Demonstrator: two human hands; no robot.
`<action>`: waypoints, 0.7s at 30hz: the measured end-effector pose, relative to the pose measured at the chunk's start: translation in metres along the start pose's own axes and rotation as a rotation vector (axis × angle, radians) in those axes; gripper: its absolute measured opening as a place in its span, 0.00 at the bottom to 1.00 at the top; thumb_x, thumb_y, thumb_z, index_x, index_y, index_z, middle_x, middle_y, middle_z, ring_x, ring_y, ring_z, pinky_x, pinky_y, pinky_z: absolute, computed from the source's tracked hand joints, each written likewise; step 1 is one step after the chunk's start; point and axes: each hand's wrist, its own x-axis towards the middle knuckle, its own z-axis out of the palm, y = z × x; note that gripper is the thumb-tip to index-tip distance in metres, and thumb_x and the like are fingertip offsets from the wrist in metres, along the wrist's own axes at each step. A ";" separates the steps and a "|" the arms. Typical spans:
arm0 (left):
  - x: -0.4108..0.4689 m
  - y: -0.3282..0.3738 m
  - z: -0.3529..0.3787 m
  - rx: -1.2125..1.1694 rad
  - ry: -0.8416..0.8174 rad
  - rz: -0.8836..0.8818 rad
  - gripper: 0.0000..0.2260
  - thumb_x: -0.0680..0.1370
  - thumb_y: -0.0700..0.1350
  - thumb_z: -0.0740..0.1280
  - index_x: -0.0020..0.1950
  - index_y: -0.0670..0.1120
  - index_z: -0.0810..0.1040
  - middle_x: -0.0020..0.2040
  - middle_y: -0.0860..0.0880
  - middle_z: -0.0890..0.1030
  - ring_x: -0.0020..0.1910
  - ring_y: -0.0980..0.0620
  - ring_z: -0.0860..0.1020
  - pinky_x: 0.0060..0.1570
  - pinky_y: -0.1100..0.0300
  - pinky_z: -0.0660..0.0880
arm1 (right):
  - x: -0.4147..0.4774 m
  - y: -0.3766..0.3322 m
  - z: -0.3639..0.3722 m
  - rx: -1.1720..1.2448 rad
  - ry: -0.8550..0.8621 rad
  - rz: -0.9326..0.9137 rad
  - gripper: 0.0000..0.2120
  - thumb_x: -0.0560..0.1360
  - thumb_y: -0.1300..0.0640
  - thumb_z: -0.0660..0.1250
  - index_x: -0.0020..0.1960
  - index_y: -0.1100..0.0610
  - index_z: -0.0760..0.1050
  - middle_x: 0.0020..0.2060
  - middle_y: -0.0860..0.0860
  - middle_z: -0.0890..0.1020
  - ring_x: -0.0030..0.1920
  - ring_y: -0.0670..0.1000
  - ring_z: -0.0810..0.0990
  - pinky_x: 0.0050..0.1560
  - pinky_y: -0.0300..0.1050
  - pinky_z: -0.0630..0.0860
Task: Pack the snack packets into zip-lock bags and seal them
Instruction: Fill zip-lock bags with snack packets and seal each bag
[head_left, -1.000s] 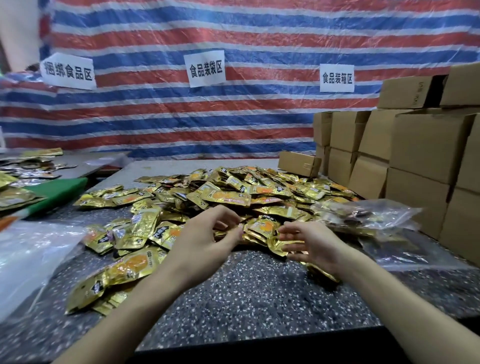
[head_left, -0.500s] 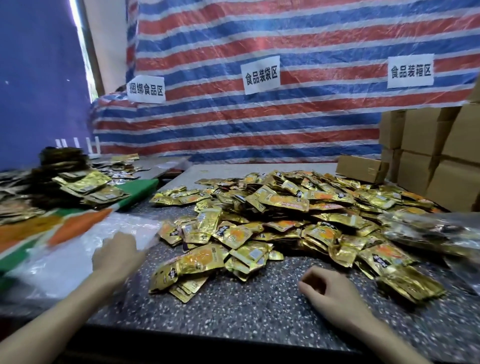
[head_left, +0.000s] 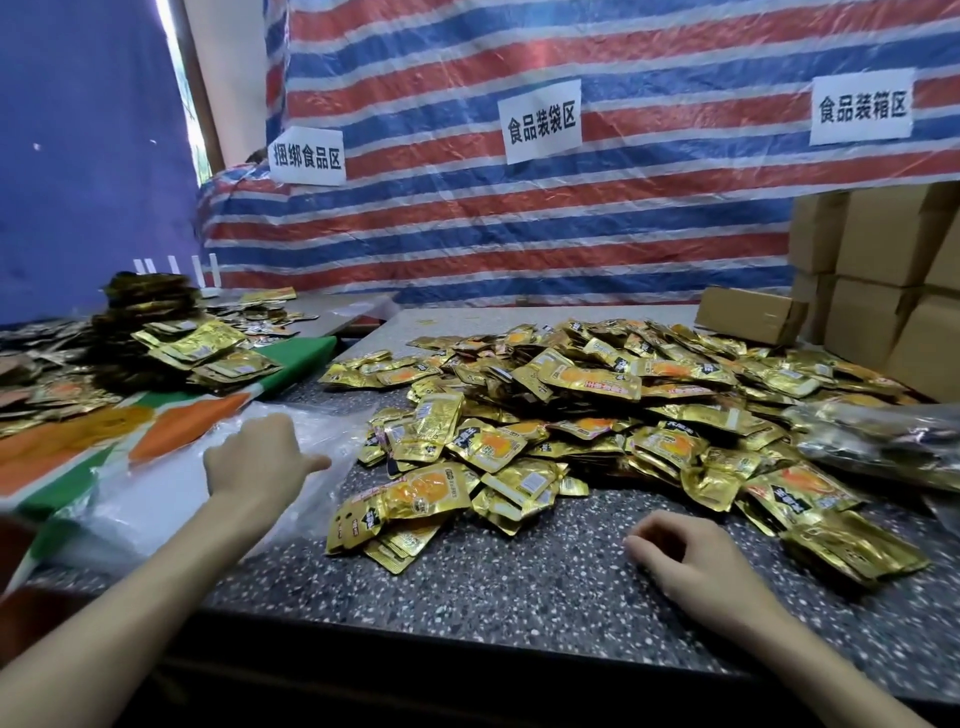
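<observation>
A big heap of gold snack packets (head_left: 597, 410) covers the middle of the speckled stone table (head_left: 519, 587). A pile of clear zip-lock bags (head_left: 156, 499) lies at the table's left end. My left hand (head_left: 257, 457) rests on top of that pile, thumb stretched to the right, its fingers hidden behind the hand. My right hand (head_left: 685, 561) rests on the bare table in front of the heap, fingers loosely curled, holding nothing. A filled clear bag (head_left: 883, 441) lies at the right edge.
Cardboard boxes (head_left: 878, 291) are stacked at the right and one lies flat behind the heap. A second table on the left carries stacked packets (head_left: 171, 343) on an orange and green cloth (head_left: 156, 431). A striped tarp with paper signs hangs behind.
Both hands left the packet heap. My left hand swung left onto the clear bag pile and my right hand dropped to the bare table. The view turned left.
</observation>
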 end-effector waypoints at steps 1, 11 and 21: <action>0.000 0.003 0.000 0.048 0.009 0.035 0.21 0.73 0.57 0.73 0.33 0.46 0.68 0.31 0.49 0.73 0.31 0.48 0.73 0.31 0.59 0.61 | -0.001 -0.001 0.000 0.002 0.001 0.001 0.05 0.77 0.52 0.71 0.43 0.47 0.81 0.38 0.46 0.84 0.41 0.44 0.81 0.44 0.41 0.76; -0.017 0.008 0.015 -0.006 -0.159 -0.007 0.09 0.82 0.50 0.57 0.45 0.48 0.69 0.49 0.46 0.79 0.41 0.45 0.72 0.41 0.55 0.66 | -0.002 -0.001 0.000 -0.014 -0.011 0.019 0.06 0.78 0.50 0.69 0.42 0.46 0.80 0.38 0.46 0.84 0.41 0.44 0.81 0.45 0.44 0.78; -0.093 0.108 -0.046 -0.369 0.289 0.815 0.06 0.76 0.41 0.70 0.45 0.46 0.73 0.35 0.49 0.78 0.26 0.47 0.74 0.23 0.60 0.64 | 0.013 -0.055 -0.033 0.642 -0.174 0.294 0.33 0.64 0.26 0.64 0.38 0.57 0.80 0.35 0.55 0.84 0.32 0.50 0.79 0.31 0.40 0.71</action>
